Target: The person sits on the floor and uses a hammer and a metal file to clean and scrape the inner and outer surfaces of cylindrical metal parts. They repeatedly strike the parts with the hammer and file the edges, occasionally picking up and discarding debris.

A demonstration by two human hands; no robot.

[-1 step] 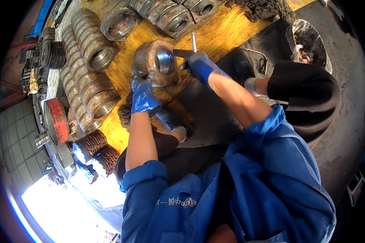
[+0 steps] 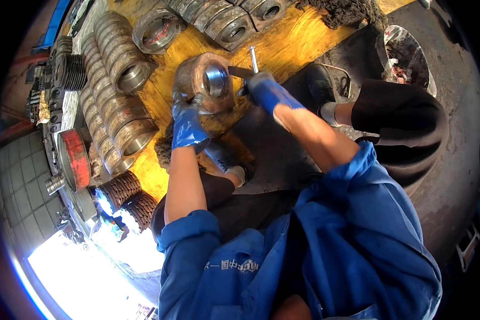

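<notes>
A thick, rusty brown metal nut (image 2: pixel 189 73) with a shiny bore stands on the yellow surface, its hole facing right. My left hand (image 2: pixel 189 124), in a blue glove, grips the nut's near lower side with thumb and fingers. Just right of the bore, my right hand (image 2: pixel 269 92), also blue-gloved, is closed on a tool with a dark flat blade (image 2: pixel 241 71) and an upright silver rod (image 2: pixel 254 60). The blade's tip lies at the nut's right edge; whether it touches cannot be told. The fingers of this hand are partly hidden.
Rows of grimy metal rings (image 2: pixel 124 74) stand left of the nut, with more thick nuts (image 2: pixel 233 33) behind. A dark fibrous clump (image 2: pixel 352 12) lies at the back. A cut-open container (image 2: pixel 408 56) stands at far right. My black shoe (image 2: pixel 320 85) is beside my right hand.
My right hand has shifted slightly left and down, and the silver rod tilts a little more to the left. My left hand and the nut stay in place.
</notes>
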